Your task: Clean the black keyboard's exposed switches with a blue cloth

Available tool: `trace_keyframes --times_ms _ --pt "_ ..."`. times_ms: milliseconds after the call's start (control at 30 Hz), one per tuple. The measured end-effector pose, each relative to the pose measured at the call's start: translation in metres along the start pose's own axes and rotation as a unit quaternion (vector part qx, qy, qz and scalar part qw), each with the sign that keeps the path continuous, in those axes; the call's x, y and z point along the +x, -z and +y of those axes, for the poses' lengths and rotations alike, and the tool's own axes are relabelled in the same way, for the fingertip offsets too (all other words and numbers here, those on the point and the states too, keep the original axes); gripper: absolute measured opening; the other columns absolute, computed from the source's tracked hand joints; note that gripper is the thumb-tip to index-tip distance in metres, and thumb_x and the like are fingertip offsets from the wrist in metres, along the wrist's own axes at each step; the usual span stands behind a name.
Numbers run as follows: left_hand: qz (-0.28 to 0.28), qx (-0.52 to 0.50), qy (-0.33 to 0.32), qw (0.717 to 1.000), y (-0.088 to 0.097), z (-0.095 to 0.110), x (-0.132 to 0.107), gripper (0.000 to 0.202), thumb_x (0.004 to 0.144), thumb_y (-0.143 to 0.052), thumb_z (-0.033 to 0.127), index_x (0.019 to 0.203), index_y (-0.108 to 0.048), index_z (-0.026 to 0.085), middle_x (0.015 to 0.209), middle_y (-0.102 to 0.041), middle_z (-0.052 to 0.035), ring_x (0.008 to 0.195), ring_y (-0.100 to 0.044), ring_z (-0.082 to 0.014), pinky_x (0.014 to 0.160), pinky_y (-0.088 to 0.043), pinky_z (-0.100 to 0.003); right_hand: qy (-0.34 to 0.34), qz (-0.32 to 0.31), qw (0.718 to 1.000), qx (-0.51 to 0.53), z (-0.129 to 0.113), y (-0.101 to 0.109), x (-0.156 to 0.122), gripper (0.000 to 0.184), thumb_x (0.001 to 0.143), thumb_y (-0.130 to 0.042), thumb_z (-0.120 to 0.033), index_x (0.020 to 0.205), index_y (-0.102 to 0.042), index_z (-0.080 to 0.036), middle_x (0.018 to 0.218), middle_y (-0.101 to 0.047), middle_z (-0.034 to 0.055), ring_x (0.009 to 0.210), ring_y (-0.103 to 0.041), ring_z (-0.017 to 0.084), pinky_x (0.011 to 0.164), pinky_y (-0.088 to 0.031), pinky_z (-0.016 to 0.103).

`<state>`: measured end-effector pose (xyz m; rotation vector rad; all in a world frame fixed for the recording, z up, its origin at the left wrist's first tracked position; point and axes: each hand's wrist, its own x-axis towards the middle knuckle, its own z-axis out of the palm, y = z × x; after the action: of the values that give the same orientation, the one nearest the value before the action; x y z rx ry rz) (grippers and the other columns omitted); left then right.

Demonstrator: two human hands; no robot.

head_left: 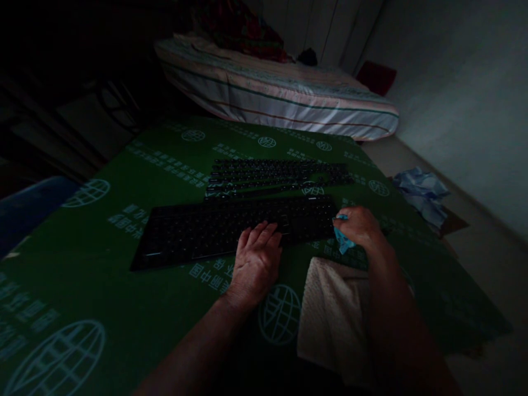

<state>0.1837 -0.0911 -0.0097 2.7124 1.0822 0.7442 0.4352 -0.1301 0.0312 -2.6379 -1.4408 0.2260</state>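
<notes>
Towel point(330, 313) nearest, partly behind the right forearm, its near end lost in shadow. Keyboard point(177, 236) just past it on the green surface point(136, 308), slightly skewed, left end closer to the camera. Left hand point(258, 261) palm-down over the keyboard's near edge, right of middle; fingers bent a little, nearly together, pressing on top, gripping nothing. Right hand point(359, 224) at the keyboard's right end, fingers clamped on a blue cloth point(343, 242), which hangs just beside that end. Rows of black keys point(256, 175) right behind the keyboard, narrow gap at most; too dark to tell if they touch. Open room: wide to the left of the keyboard, fair strip behind the keys, less on the right before the surface's edge. Bed point(280, 99) beyond the far edge; floor point(490, 242) off to the right.
</notes>
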Motion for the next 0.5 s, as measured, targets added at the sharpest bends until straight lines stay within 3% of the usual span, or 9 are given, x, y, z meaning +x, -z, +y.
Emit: trace_keyframes --times_ms 500 --pt "0.000 0.002 0.002 1.000 -0.0002 0.0001 0.0001 0.027 0.088 -0.048 0.019 0.111 -0.062 0.018 0.127 -0.057 -0.0083 0.121 -0.048 -0.0275 0.102 -0.036 -0.049 0.000 -0.005 1.000 0.004 0.0007 -0.0011 0.0013 0.020 0.072 -0.056 -0.031 0.079 -0.073 -0.022 0.072 -0.070 0.0045 0.067 -0.063 0.017 0.054 -0.038 0.024"
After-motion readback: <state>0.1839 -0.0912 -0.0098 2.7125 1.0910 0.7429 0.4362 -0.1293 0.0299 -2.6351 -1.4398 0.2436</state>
